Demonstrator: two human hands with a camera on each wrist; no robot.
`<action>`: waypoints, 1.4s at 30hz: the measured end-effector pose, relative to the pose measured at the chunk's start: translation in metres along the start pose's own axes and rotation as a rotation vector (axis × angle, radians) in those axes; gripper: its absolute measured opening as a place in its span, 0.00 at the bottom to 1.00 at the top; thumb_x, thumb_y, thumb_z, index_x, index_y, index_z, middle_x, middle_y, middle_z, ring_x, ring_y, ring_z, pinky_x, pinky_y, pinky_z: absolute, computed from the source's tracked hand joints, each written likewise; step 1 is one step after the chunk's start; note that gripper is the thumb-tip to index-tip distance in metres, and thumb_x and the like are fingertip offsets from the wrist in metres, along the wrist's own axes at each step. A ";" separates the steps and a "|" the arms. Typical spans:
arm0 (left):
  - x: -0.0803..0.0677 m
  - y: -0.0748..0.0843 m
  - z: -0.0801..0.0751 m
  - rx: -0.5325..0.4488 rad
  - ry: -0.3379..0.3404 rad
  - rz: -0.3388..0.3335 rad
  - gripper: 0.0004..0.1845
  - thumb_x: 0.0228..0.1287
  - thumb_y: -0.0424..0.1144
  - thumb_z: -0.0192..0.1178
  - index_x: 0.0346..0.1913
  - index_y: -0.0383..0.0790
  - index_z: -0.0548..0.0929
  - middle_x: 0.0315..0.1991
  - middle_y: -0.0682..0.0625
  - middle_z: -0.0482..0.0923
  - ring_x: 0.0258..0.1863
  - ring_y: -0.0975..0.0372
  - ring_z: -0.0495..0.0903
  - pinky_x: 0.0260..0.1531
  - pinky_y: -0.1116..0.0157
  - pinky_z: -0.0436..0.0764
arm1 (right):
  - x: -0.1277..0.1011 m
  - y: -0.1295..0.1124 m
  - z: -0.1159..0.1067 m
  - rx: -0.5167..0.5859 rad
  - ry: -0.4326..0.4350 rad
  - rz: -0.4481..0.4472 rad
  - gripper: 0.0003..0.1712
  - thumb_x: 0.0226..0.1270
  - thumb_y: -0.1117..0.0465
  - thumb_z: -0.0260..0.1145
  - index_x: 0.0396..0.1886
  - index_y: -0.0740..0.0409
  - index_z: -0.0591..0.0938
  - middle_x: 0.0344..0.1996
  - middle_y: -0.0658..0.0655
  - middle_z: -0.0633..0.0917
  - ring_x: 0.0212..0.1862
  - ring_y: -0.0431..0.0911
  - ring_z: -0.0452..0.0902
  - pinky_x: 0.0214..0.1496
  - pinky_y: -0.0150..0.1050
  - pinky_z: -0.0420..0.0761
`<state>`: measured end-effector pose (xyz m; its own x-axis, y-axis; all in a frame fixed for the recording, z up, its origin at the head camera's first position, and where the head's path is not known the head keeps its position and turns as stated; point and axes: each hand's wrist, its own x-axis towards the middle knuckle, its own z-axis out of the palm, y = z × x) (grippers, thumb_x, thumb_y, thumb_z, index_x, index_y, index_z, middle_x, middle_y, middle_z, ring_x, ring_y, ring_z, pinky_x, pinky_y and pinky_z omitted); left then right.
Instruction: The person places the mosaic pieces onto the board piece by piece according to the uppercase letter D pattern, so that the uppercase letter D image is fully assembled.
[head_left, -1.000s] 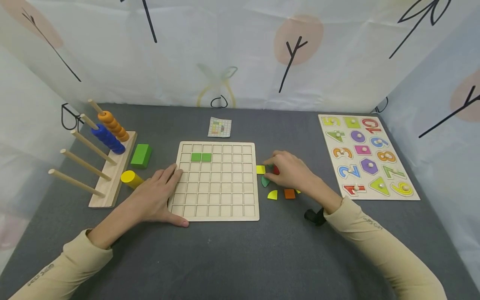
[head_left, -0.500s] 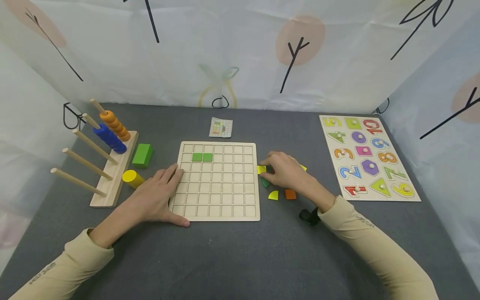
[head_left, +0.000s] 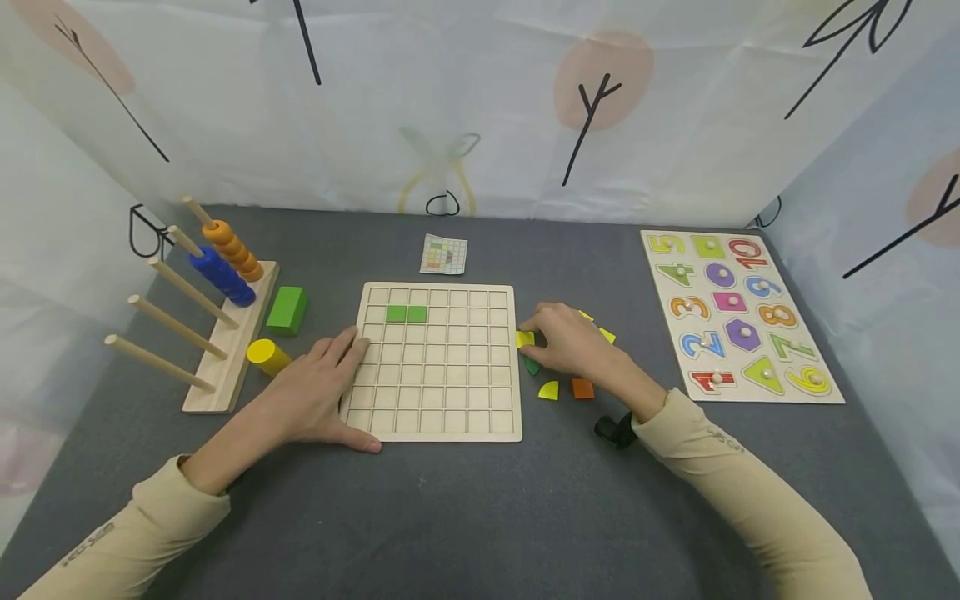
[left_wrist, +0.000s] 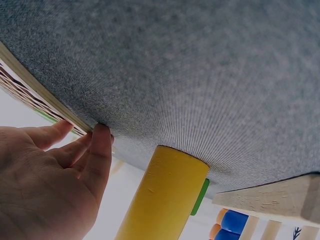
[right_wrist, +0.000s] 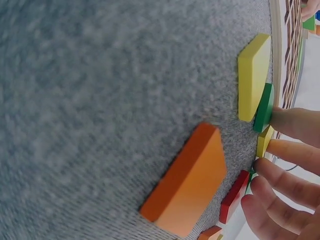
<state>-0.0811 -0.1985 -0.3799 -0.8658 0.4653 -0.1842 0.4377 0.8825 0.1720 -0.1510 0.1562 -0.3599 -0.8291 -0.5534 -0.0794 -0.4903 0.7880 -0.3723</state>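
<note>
A grey felt tabletop (head_left: 480,517) sits inside white printed curtain walls. A yellow tile (head_left: 524,338) lies just beside the wooden grid board (head_left: 438,433) — the right hand (head_left: 573,343), fingers curled, touches it among loose tiles. The left hand (head_left: 315,400) rests flat and relaxed on the board's left edge.

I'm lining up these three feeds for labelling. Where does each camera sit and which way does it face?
Head: above, looking forward and down at the grid board; both hands and sleeves show.
Left wrist: low beside the left hand, facing the yellow cylinder and board edge.
Right wrist: low on the mat, facing the orange tile and right hand's fingers.
Shared: cylinder, orange tile, board.
</note>
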 end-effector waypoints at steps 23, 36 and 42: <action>0.000 0.001 -0.002 -0.008 0.005 -0.001 0.77 0.34 0.83 0.69 0.77 0.28 0.59 0.77 0.26 0.56 0.71 0.35 0.66 0.62 0.38 0.75 | 0.000 0.001 0.001 0.011 -0.009 -0.015 0.17 0.65 0.64 0.74 0.53 0.64 0.88 0.43 0.61 0.87 0.41 0.51 0.81 0.39 0.40 0.77; 0.001 0.001 -0.001 -0.006 0.001 -0.003 0.76 0.34 0.81 0.70 0.77 0.28 0.59 0.77 0.26 0.55 0.71 0.34 0.65 0.62 0.38 0.75 | -0.002 -0.002 -0.004 -0.011 -0.003 0.007 0.16 0.66 0.63 0.73 0.52 0.62 0.89 0.41 0.60 0.87 0.35 0.47 0.77 0.33 0.35 0.72; 0.001 0.000 0.000 -0.004 -0.002 -0.004 0.77 0.34 0.82 0.69 0.77 0.27 0.58 0.77 0.26 0.55 0.72 0.34 0.65 0.63 0.38 0.74 | 0.002 -0.006 -0.007 -0.018 0.016 0.006 0.15 0.66 0.62 0.73 0.51 0.61 0.89 0.39 0.59 0.87 0.34 0.46 0.76 0.30 0.34 0.71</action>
<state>-0.0816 -0.1978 -0.3795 -0.8671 0.4620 -0.1864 0.4333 0.8840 0.1752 -0.1516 0.1517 -0.3513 -0.8360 -0.5446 -0.0671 -0.4902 0.7961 -0.3549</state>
